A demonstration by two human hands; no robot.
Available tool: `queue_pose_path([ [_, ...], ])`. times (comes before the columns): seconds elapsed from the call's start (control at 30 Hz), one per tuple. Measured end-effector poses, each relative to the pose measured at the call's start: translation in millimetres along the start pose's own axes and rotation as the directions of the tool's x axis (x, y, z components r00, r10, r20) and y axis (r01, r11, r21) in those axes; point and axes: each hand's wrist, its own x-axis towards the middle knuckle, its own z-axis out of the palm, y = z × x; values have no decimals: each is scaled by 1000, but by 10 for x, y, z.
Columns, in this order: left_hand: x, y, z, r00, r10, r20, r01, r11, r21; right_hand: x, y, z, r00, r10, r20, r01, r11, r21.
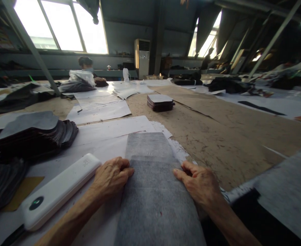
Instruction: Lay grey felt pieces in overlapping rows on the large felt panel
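A grey fabric panel [158, 198] lies lengthwise on white paper [106, 133] in front of the person, its far edge straight and its side edges widening toward the viewer. The left hand [112, 174] is at its left edge and the right hand [200, 184] at its right edge, level with each other; on both, the fingers are curled, with the thumb near the forefinger, but I cannot tell whether the fabric is pinched between them. Beyond the panel and to its right, the brown table covering [217, 136] stretches past a small stack of cut pieces [160, 102], well apart from both hands. Room is tighter on the left: a white elongated device [63, 191] lies slantwise just beside the left hand and forearm, with a large stack of dark pieces [35, 133] behind it. At the right, grey sheet material [289, 191] overlaps black cloth [271, 218] near the right forearm

The panel's near end is cut off by the bottom of the view, as is the device's black cable [13, 235]. A plastic-wrapped bundle [80, 80] partly hides a person [85, 62] at the far side, and the dark heaps at far right are hard to make out
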Motion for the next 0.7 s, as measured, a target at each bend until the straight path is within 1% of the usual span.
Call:
queue_pose_path([
  [0.27,-4,14,11,1000,-10,7,10,1000,3,-2,10,16,1000,-20,3,20,1000,-2],
  [0.43,1,20,25,1000,-14,-1,14,1000,25,3,10,31,999,-32,-27,31,999,-44],
  [0.7,15,-6,30,1000,18,8,-18,1000,12,-6,-4,25,999,-28,-32,25,997,-71],
])
